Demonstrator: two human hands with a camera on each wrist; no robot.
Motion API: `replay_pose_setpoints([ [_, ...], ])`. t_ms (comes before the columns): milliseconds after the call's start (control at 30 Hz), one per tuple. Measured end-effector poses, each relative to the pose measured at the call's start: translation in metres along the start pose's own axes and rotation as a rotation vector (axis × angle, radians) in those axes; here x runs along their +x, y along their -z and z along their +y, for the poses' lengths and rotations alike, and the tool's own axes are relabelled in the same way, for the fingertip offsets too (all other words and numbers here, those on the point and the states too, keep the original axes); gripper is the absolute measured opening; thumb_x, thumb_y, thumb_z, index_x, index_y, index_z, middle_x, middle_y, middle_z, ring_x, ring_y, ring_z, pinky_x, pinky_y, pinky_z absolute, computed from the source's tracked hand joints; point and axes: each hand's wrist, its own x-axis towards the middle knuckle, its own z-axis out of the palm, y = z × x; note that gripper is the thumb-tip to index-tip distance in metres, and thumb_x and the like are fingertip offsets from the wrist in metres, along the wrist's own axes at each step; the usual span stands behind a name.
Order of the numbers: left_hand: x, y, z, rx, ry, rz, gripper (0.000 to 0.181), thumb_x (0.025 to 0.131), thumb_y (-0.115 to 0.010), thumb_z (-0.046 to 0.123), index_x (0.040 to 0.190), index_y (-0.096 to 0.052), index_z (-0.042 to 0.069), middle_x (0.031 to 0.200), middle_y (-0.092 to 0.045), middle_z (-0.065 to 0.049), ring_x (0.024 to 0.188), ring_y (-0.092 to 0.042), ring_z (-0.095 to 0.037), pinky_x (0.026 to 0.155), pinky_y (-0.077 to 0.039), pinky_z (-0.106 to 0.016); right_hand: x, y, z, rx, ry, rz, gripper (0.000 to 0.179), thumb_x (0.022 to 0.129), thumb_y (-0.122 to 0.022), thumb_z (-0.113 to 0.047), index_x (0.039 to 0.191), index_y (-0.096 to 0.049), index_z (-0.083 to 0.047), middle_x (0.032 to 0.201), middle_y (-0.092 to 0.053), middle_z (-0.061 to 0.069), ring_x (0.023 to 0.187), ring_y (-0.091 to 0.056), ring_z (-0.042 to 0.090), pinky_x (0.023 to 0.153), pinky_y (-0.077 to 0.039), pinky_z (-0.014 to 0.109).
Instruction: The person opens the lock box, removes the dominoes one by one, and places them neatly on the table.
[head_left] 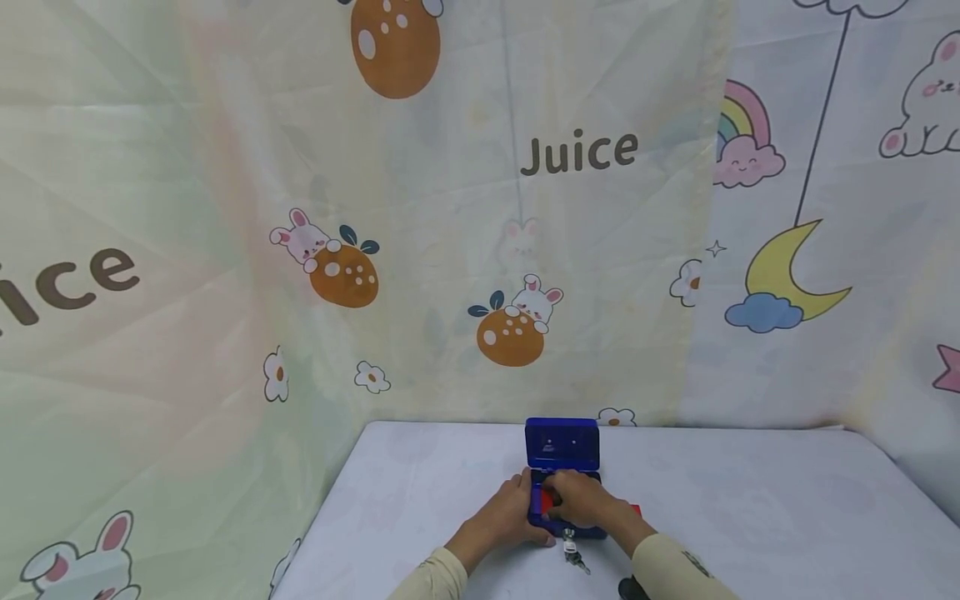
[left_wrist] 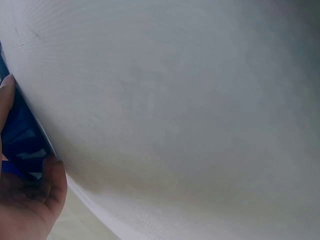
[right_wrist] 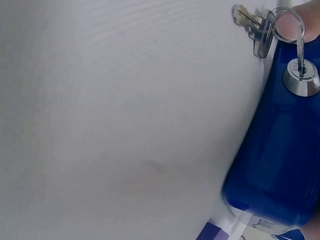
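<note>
A blue lockable cash box [head_left: 563, 442] stands on the white table with its lid raised. My left hand [head_left: 510, 510] grips the box's left side, fingers along the side and thumb low at the front; the left wrist view shows its fingers [left_wrist: 54, 185] curled against the blue wall. Inside the box, my right hand [head_left: 581, 497] has thumb and fingers about a small red object [head_left: 547, 501], mostly hidden. A key sits in the silver lock [right_wrist: 301, 77] on the front, and its ring carries more keys [head_left: 573, 554]. The right wrist view shows only a sliver of the right hand.
Another red thing [head_left: 636, 509] shows just beyond my right wrist. A black object [head_left: 632, 588] is partly hidden by the right sleeve. A purple-and-white item [right_wrist: 212, 232] lies beside the box. Printed cloth [head_left: 450, 208] hangs behind the table [head_left: 750, 500].
</note>
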Motion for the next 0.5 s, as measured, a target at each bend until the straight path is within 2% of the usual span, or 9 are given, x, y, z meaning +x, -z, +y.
replay_pose_setpoints([
  [300,0.0008,-0.0005,-0.0006,0.008,0.005,-0.005,0.113,0.060,-0.082,0.056,0.145,-0.027,0.007,0.121,-0.053,-0.006,0.108,-0.052,-0.015,0.096,-0.046,-0.035,0.0019,-0.0023,0.0021,-0.024,-0.027,-0.001,0.040,0.075,-0.079,-0.030,0.109,-0.068,-0.011,0.093,-0.065,-0.002,0.081,-0.054,0.013,0.080,-0.051,0.040],
  [500,-0.0010,0.0017,0.0013,-0.004,0.018,-0.017,0.113,0.061,-0.082,0.055,0.146,-0.026,0.007,0.124,-0.052,-0.007,0.110,-0.052,-0.017,0.097,-0.045,-0.037,0.0014,-0.0013,0.0032,-0.030,-0.016,-0.002,0.039,0.076,-0.078,-0.029,0.108,-0.067,-0.010,0.091,-0.066,-0.002,0.079,-0.055,0.013,0.078,-0.051,0.041],
])
